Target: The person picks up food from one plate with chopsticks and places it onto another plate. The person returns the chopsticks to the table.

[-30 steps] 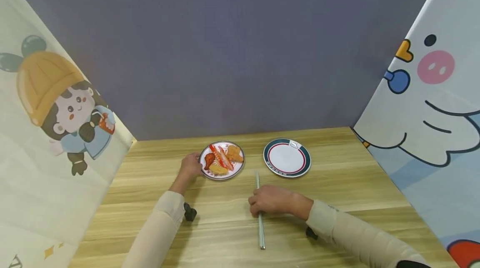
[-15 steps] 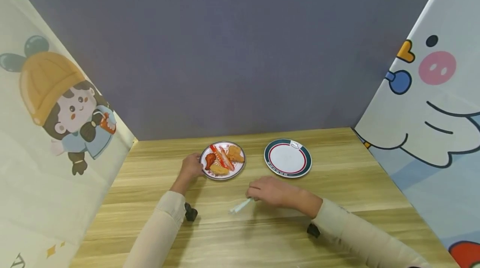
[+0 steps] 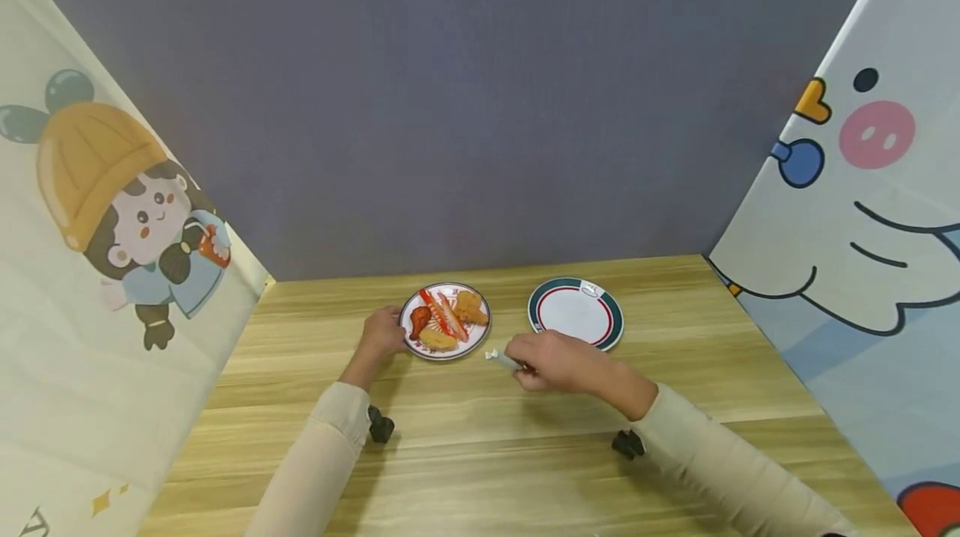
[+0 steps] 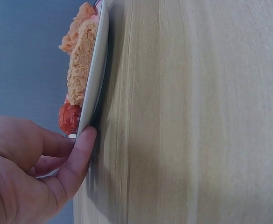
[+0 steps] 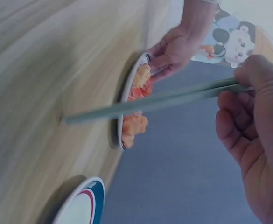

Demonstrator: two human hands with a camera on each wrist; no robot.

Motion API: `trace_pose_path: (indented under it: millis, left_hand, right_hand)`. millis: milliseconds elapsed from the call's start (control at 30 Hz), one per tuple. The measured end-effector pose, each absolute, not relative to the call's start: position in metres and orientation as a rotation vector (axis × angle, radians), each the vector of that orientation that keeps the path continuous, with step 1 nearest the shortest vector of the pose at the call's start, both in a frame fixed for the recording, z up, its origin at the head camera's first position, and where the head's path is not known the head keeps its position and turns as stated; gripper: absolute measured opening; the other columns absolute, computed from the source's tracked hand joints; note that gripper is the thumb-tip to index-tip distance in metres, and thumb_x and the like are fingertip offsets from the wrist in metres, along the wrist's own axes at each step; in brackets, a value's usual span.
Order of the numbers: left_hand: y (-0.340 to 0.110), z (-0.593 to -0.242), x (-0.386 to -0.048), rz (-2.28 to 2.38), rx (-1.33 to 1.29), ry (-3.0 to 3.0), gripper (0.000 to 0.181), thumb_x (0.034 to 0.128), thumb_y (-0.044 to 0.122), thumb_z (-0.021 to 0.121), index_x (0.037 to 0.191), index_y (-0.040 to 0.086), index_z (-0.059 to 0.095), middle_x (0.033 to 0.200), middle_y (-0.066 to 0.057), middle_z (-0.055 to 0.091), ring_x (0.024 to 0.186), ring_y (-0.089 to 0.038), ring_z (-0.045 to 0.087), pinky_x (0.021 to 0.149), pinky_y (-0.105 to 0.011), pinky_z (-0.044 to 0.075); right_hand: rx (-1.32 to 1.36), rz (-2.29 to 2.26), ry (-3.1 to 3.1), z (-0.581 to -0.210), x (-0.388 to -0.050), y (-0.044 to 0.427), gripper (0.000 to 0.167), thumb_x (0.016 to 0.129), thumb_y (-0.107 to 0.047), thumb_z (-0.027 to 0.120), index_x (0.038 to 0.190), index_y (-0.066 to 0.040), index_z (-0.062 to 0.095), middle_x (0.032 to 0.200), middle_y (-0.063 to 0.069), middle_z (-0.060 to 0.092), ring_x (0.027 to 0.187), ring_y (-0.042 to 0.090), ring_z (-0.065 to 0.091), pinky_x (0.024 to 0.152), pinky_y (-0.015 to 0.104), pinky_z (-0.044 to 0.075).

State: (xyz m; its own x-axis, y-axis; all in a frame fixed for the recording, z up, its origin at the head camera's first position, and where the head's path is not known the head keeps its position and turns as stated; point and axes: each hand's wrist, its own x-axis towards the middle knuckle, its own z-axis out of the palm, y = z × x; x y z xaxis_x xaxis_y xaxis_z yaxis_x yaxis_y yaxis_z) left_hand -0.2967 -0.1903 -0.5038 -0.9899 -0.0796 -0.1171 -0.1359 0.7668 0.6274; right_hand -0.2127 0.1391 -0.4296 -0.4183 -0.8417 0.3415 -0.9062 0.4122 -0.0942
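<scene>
My left hand (image 3: 382,333) pinches the left rim of a round plate (image 3: 472,337) that rests on the table. In the left wrist view the thumb (image 4: 86,140) presses the plate's edge, with the fingers on the other side. On this plate lie a reddish drumstick (image 3: 420,320), red-and-white sticks (image 3: 446,317), a breaded golden piece (image 3: 470,308) and a yellowish piece (image 3: 437,340). My right hand (image 3: 562,362) grips pale green chopsticks (image 5: 159,102) above the table. Their tips point toward the food plate, held close together. The chopsticks' back ends are hidden by the hand in the head view.
A white plate (image 3: 573,313) with a green rim and red ring stands at the right, partly behind the right hand. A grey panel (image 3: 480,103) rises behind the wooden table (image 3: 450,470). Printed cartoon panels flank both sides.
My right hand has lifted the chopsticks off the table, turned their tips toward the food plate and moved forward and right. The left hand and both plates have stayed put.
</scene>
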Motion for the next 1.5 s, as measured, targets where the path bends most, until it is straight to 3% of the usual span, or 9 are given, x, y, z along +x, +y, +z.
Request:
trace_pose_path:
  millis: [167,467,600,867,967,1167,1500]
  left_hand:
    - [-0.192,-0.505,-0.297,1.032,-0.156,2.878,0.048,0.0875,-0.003,0.057,0.134,-0.011,0.057,0.126,-0.032,0.066,0.116,-0.045,0.064,0.104,-0.05,0.057]
    - [-0.192,-0.506,-0.297,1.087,-0.18,2.846,0.048,0.0889,-0.004,0.057,0.136,-0.011,0.056,0.126,-0.032,0.065,0.112,-0.042,0.067,0.097,-0.045,0.062]
    - [-0.192,-0.505,-0.297,1.089,-0.184,2.84,0.048,0.089,-0.004,0.057,0.137,-0.01,0.055,0.127,-0.032,0.065,0.112,-0.042,0.067,0.094,-0.043,0.064]
    - [-0.193,-0.507,-0.298,1.106,-0.192,2.83,0.05,0.0876,-0.006,0.057,0.137,-0.01,0.055,0.128,-0.032,0.064,0.11,-0.042,0.067,0.089,-0.04,0.065]
    - [-0.193,-0.507,-0.298,1.116,-0.197,2.815,0.051,0.0877,-0.006,0.056,0.138,-0.01,0.054,0.128,-0.032,0.064,0.11,-0.042,0.068,0.087,-0.039,0.066]
    - [-0.192,-0.506,-0.297,1.096,-0.194,2.831,0.05,0.0879,-0.005,0.057,0.138,-0.009,0.055,0.128,-0.031,0.064,0.112,-0.042,0.066,0.095,-0.043,0.063]
    - [-0.191,-0.505,-0.295,1.179,-0.194,2.766,0.05,0.0897,-0.006,0.056,0.14,-0.009,0.053,0.125,-0.033,0.065,0.089,-0.033,0.073,0.064,-0.027,0.066]
  right_hand:
    - [1.521,0.552,-2.363,-0.424,-0.221,0.144,0.017,0.077,-0.006,0.073,0.082,-0.015,0.059,0.071,-0.008,0.052,0.066,-0.004,0.044,0.054,0.006,0.037]
    - [1.464,0.656,-2.495,-0.417,-0.225,0.144,0.009,0.086,-0.011,0.073,0.081,-0.016,0.066,0.07,-0.009,0.062,0.064,-0.008,0.05,0.055,0.007,0.046]
    - [1.493,0.665,-2.54,-0.413,-0.226,0.144,0.011,0.088,-0.012,0.071,0.081,-0.017,0.063,0.066,-0.012,0.057,0.061,-0.009,0.044,0.054,0.008,0.042]
    - [1.551,0.699,-2.647,-0.405,-0.229,0.147,0.018,0.082,-0.006,0.067,0.075,-0.019,0.056,0.061,-0.018,0.044,0.056,-0.009,0.033,0.05,0.009,0.031]
    - [1.582,0.736,-2.701,-0.403,-0.23,0.148,0.018,0.08,-0.004,0.067,0.074,-0.019,0.059,0.063,-0.017,0.049,0.057,-0.009,0.037,0.051,0.009,0.034]
    - [1.619,0.772,-2.779,-0.398,-0.228,0.147,0.016,0.081,-0.005,0.07,0.076,-0.019,0.063,0.065,-0.017,0.055,0.059,-0.007,0.043,0.053,0.011,0.041]
    - [1.593,0.718,-2.79,-0.398,-0.227,0.151,0.017,0.094,-0.013,0.067,0.079,-0.019,0.063,0.063,-0.019,0.049,0.058,-0.008,0.039,0.053,0.01,0.038]
